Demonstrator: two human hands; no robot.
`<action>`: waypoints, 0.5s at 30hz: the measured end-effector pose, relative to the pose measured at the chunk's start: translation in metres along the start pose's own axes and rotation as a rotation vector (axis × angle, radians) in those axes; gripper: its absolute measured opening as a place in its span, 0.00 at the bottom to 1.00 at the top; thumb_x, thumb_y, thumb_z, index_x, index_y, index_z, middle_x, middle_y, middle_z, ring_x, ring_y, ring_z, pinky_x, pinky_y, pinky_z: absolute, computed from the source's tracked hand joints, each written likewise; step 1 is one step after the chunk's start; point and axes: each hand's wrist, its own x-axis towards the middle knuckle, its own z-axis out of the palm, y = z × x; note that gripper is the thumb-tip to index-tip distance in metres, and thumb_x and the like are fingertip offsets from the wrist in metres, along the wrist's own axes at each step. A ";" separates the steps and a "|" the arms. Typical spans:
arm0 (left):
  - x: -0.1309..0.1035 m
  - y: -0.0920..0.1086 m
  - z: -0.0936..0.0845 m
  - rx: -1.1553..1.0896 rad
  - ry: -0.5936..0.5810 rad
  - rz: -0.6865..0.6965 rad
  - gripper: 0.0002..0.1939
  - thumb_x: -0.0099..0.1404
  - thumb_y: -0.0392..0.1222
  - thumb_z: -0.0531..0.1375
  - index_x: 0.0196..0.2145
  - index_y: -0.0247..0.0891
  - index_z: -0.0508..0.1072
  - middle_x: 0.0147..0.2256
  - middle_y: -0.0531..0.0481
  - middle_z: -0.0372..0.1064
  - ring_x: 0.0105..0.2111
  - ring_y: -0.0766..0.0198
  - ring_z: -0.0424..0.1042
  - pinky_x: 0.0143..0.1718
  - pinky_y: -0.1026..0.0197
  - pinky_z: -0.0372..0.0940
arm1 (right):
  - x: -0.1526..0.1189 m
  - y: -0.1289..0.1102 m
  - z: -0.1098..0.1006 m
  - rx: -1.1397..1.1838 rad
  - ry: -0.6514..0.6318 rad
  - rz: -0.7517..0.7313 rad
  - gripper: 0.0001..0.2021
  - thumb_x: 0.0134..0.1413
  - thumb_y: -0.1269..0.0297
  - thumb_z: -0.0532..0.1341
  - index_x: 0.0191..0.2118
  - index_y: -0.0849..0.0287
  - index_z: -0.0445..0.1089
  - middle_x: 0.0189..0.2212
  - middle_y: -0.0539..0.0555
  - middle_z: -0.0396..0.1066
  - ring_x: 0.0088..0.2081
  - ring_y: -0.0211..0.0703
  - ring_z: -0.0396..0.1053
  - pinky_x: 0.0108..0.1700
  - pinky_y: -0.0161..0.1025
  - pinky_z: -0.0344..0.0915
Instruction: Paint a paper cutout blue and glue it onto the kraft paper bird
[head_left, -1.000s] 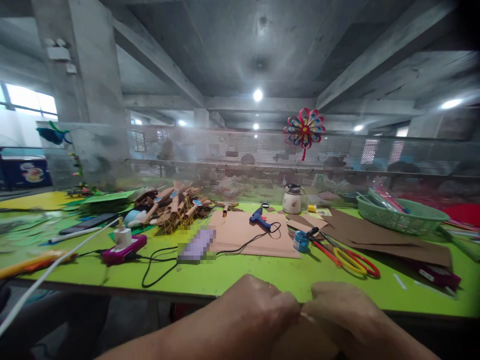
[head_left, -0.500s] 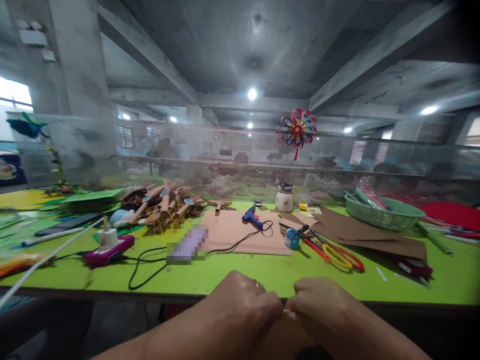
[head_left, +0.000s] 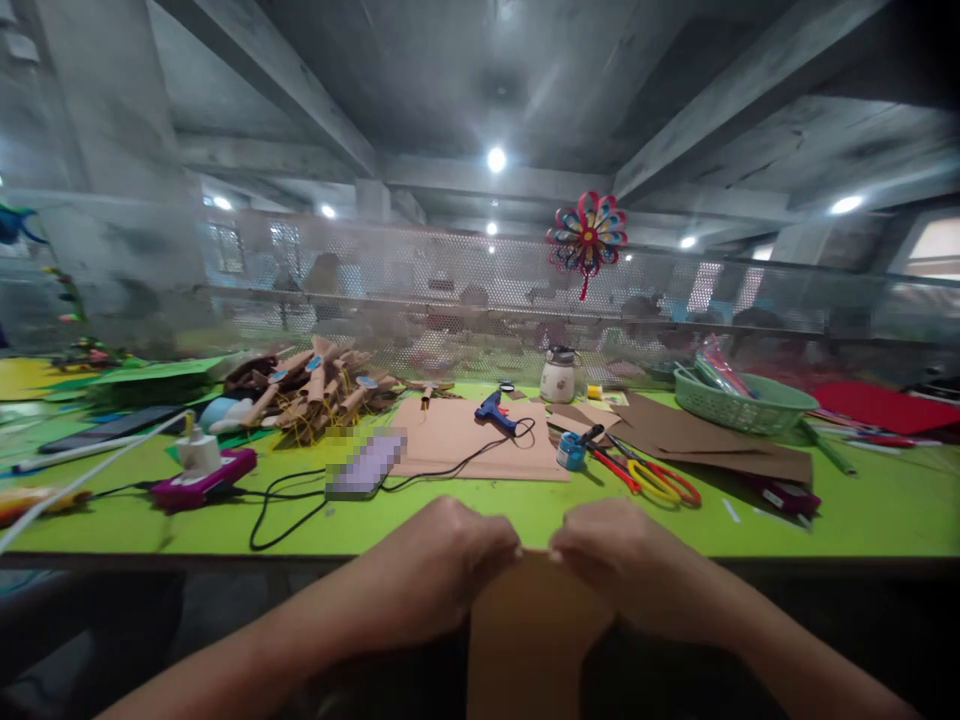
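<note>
A strip of brown cardboard hangs down in front of me at the table's near edge. My left hand is closed on its upper left edge, and my right hand pinches the upper right edge. A small gap separates the two fists, with the top edge of the cardboard showing between them. Beyond the hands, a blue glue gun rests on light brown cardboard sheets. To the right of these sheets are a small blue jar and scissors with red and yellow handles.
A purple power strip with cables lies left on the green table. Rolled brown paper pieces are heaped behind it. A green basket, dark brown sheets and a pale pot stand farther back.
Both hands have risen slightly and moved a little farther apart. More of the cardboard strip now shows below them. The view has tilted down slightly.
</note>
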 end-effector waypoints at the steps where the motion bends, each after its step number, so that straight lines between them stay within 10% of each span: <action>1: 0.004 -0.006 0.001 -0.057 0.017 -0.023 0.11 0.69 0.38 0.52 0.32 0.35 0.73 0.23 0.52 0.67 0.22 0.70 0.62 0.24 0.66 0.51 | 0.003 0.006 0.001 0.034 -0.013 0.030 0.15 0.66 0.67 0.50 0.30 0.61 0.68 0.21 0.51 0.66 0.24 0.36 0.61 0.28 0.34 0.52; 15: 0.010 -0.037 0.016 -0.756 0.043 -0.279 0.18 0.63 0.50 0.58 0.33 0.29 0.75 0.28 0.49 0.71 0.29 0.65 0.67 0.32 0.64 0.61 | 0.014 0.033 0.011 0.188 -0.065 0.136 0.11 0.64 0.66 0.54 0.34 0.64 0.72 0.26 0.54 0.73 0.27 0.36 0.66 0.29 0.32 0.56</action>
